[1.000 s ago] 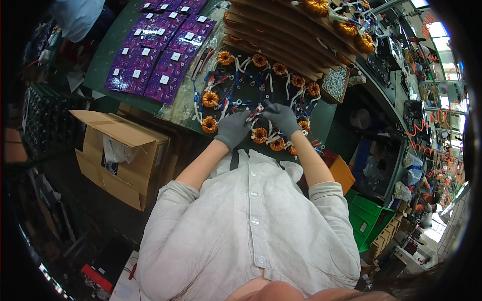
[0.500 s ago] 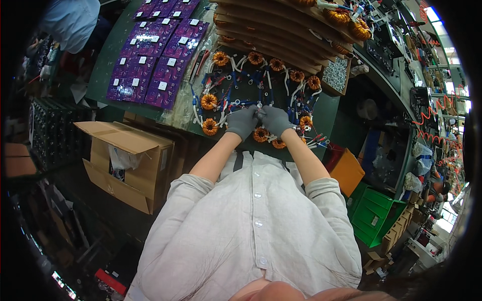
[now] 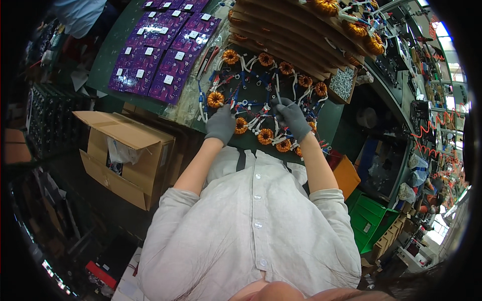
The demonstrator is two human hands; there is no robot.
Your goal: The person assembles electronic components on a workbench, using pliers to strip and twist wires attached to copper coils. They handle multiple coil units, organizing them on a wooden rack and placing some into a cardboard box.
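Tabletop (image 3: 105,62): dark green, across the far side. One person's shirt (image 3: 251,215): pale, buttoned, sleeves ending at the elbows, near side. Cardboard sheets (image 3: 288,37): brown, stacked, far side, further coils on top at right. Circuit boards (image 3: 134,73): purple, white square parts, laid in rows, far left. Carton (image 3: 113,175): open-flapped, left, below the tabletop; a clear bag inside. Crate (image 3: 369,220): green, right. Bin (image 3: 345,175): orange, right, near the tabletop's edge.

Hands, two, grey-gloved, well apart. Left hand (image 3: 221,124): partly closed, fingers among leads; whether it grips any, cannot tell. Right hand (image 3: 292,119): fingers bent, partly closed, at a thin pale strip; the hold itself cannot be made out.

Tray (image 3: 353,88): cardboard, right of the sheets, filled with small silvery pieces (image 3: 342,82). Coils (image 3: 216,99): orange, ring-shaped, set in a loose loop on the tabletop around the hands. Leads (image 3: 256,105): blue, red and white, tangled between the coils. Strip (image 3: 279,93): upright from the right fingertips, kind unclear.
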